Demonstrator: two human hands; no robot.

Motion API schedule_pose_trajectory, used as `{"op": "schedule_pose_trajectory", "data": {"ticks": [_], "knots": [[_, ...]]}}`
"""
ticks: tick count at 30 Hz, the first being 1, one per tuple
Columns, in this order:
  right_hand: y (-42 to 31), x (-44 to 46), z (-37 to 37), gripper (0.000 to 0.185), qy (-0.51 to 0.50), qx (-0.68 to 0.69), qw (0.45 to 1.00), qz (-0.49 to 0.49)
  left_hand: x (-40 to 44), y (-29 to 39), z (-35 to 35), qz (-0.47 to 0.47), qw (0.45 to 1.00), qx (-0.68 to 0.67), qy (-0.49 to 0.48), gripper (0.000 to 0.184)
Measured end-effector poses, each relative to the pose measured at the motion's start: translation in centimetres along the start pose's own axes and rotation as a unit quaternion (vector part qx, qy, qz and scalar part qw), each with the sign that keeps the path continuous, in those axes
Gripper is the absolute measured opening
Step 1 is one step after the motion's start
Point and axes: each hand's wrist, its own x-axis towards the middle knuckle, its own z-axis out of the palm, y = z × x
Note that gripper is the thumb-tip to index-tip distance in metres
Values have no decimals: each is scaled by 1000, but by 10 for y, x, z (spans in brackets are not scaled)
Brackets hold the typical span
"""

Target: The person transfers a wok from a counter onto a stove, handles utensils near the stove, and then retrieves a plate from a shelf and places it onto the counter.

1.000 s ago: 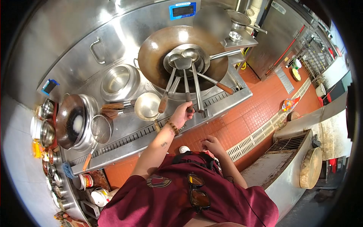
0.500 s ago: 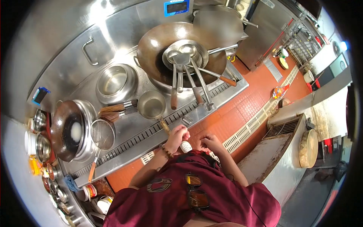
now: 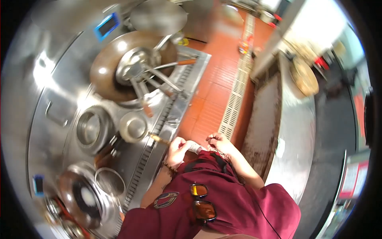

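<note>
My left hand, a beaded bracelet at its wrist, is curled closed in front of my waist with nothing visible in it. Close to its knuckles is the handle end of a metal saucepan on the steel range; I cannot tell whether they touch. My right hand is also curled, over the front of my dark red clothing, and nothing shows in its fingers. Between the hands a white patterned item shows low down, partly hidden. Sunglasses hang on my shirt.
A large wok on the range holds a strainer, ladles and spatulas. Nearer are a metal basin, brushes, a mesh skimmer and a smaller wok. Right of me run a floor drain and a counter with a round wooden board.
My view has swung to the right, so the range slides left and more of the right counter shows. My hands stay before my waist, slightly closer together. The image is more blurred.
</note>
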Motion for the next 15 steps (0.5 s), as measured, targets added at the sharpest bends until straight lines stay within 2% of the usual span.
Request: {"op": "schedule_pose_trajectory", "data": {"ticks": [2,5,15], "knots": [[6,-20,-7,13,46,-6,999,-13,-2,6,6,-19,999,-27,-27,16],[17,-36,-14,9,95,16,995,-39,0,-3,7,-27,998,11,-58,18],[9,-63,-55,9,152,53,985,-59,30,-14,49,-56,990,-38,-127,19]]}}
